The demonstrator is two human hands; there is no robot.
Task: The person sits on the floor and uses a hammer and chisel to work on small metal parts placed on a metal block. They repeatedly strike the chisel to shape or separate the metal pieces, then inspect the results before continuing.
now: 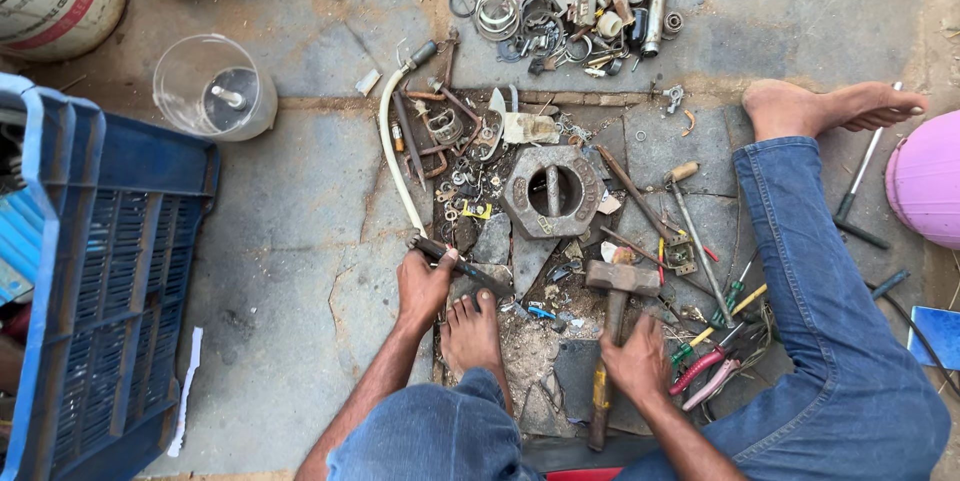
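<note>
My left hand (423, 286) grips a dark metal rod-like tool (462, 266) that lies across the stone floor just ahead of my bare foot (471, 331). My right hand (637, 361) is closed around the wooden handle of a heavy hammer (621, 279), whose rusty head rests on the ground. Between and beyond both hands sits a thick hexagonal metal block (552, 193) with a round hole and a bar through it. A white hose (392, 156) curves from the rod's end toward the back.
A heap of rings, springs and metal scrap (565, 1) lies at the back. A blue plastic crate (95, 291) stands at left, a clear jar (213, 88) behind it. Screwdrivers and pliers (710, 366) lie by my right leg (820, 321). A pink round object (925, 179) is at right.
</note>
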